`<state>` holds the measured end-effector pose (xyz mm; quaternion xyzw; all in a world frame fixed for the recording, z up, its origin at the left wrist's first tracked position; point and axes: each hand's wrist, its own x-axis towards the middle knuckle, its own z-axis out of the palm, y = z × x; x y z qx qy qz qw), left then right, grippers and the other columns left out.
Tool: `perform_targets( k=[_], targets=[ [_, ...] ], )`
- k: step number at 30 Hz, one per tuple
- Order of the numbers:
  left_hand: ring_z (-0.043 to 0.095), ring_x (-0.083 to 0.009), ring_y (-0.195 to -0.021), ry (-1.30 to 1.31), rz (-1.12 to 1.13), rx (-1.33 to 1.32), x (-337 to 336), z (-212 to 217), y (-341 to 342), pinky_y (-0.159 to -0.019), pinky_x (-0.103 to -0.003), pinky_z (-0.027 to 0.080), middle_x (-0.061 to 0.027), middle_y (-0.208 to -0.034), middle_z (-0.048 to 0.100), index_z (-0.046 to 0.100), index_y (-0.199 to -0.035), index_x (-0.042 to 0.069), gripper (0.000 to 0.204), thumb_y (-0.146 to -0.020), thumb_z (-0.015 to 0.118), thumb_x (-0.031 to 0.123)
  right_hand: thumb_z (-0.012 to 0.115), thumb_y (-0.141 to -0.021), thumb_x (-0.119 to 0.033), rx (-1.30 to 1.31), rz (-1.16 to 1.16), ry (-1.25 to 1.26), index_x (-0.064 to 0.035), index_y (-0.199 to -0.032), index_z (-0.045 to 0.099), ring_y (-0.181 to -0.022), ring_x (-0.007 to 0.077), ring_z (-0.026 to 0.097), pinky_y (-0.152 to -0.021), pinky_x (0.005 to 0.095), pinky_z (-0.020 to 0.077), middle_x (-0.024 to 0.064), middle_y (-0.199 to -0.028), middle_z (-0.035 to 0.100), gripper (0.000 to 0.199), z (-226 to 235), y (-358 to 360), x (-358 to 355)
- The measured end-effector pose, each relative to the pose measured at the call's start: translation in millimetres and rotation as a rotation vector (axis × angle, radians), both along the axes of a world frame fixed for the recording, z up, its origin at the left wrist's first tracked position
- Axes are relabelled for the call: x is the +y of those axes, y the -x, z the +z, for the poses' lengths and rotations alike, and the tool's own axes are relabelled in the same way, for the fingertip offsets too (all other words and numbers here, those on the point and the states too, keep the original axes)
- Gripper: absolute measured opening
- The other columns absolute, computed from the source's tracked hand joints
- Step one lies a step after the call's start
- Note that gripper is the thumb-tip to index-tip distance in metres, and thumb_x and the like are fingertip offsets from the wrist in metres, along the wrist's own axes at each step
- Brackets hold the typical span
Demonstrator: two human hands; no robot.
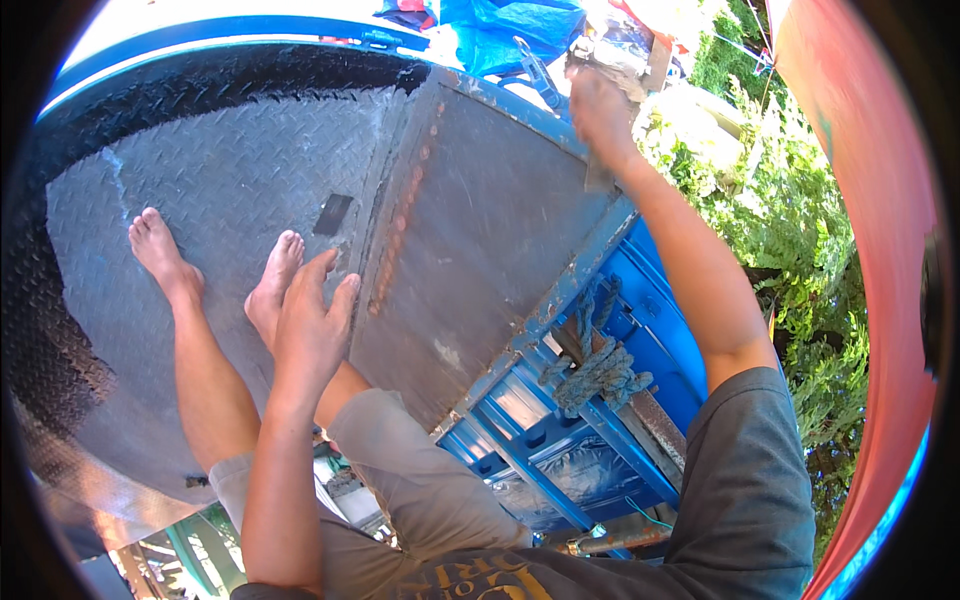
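Note:
My left hand (315,315) hangs with thumb and fingers apart over the grey tread-plate floor (230,150), near my bare foot (275,275). Nothing shows in it. My right hand (600,112), smeared by motion, is curled at the far corner of a dark metal panel (470,220). Below that fist a flat brownish piece (597,177) sticks out against the panel's blue edge; its kind is too blurred to make out. A dark rectangular patch (333,214) marks the floor plate beside the panel. Wet-looking black coating (190,105) covers the floor's far rim.
Blue rails with a knotted rope (600,375) lie below the panel on the right. A blue metal latch (540,75) and a blue tarp (515,30) are at the far edge. Green foliage (800,260) and a red sheet (875,200) fill the right side.

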<state>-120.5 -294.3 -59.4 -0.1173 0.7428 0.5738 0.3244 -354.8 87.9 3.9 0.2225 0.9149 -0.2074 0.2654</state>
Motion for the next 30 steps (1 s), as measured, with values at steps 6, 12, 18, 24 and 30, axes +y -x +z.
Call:
perform_targets(
  k=[6, 12, 18, 24, 30],
  targets=[
    [0.052, -0.0384, -0.140, -0.015, -0.025, 0.004, -3.1, 0.6, 13.9, -0.112, -0.042, 0.047, -0.0304, -0.154, 0.045, 0.063, -0.126, -0.009, 0.036, -0.093, 0.067, 0.007, 0.057, -0.100, -0.040, 0.028, 0.083, -0.028, -0.0060, -0.089, 0.060, -0.051, 0.0126, 0.049, -0.049, 0.0307, 0.0410, 0.0013, -0.063, 0.051, 0.036, 10.7, 12.9, -6.5],
    [0.054, -0.0381, -0.138, -0.014, -0.022, 0.025, -6.7, -6.4, 8.3, -0.111, -0.042, 0.047, -0.0302, -0.154, 0.045, 0.062, -0.126, -0.009, 0.037, -0.094, 0.067, 0.008, 0.054, -0.103, -0.042, 0.014, 0.040, -0.019, -0.0096, -0.082, 0.052, -0.048, 0.0087, 0.044, -0.043, 0.0273, 0.0359, -0.0013, -0.063, 0.048, 0.039, 1.4, -3.9, -23.9],
    [0.055, -0.0374, -0.137, -0.002, -0.018, -0.026, -5.9, -4.4, 13.2, -0.110, -0.042, 0.048, -0.0300, -0.154, 0.045, 0.063, -0.126, -0.007, 0.036, -0.094, 0.068, 0.010, 0.057, -0.101, -0.041, 0.006, 0.051, -0.208, -0.0002, -0.099, 0.064, -0.073, 0.0265, 0.059, -0.076, 0.0411, 0.0482, 0.0159, -0.070, 0.058, 0.042, 0.1, -24.0, -13.0],
    [0.057, -0.0374, -0.135, -0.027, 0.000, -0.058, -4.8, -1.4, 16.3, -0.109, -0.042, 0.048, -0.0293, -0.154, 0.046, 0.064, -0.126, -0.005, 0.036, -0.095, 0.069, 0.013, 0.056, -0.100, -0.031, 0.239, -0.185, 0.030, -0.0032, -0.094, 0.061, -0.064, 0.0144, 0.054, -0.062, 0.0340, 0.0462, 0.0049, -0.069, 0.056, 0.029, 23.9, 3.5, -10.0],
    [0.058, -0.0355, -0.134, 0.002, -0.023, -0.049, -3.0, -8.5, 14.7, -0.110, -0.041, 0.048, -0.0275, -0.154, 0.047, 0.065, -0.127, -0.003, 0.037, -0.095, 0.069, 0.015, 0.055, -0.101, -0.029, 0.282, -0.141, 0.080, -0.0051, -0.088, 0.058, -0.051, 0.0102, 0.046, -0.049, 0.0277, 0.0400, 0.0006, -0.065, 0.052, 0.028, 28.6, 33.8, -33.8]
  ],
)
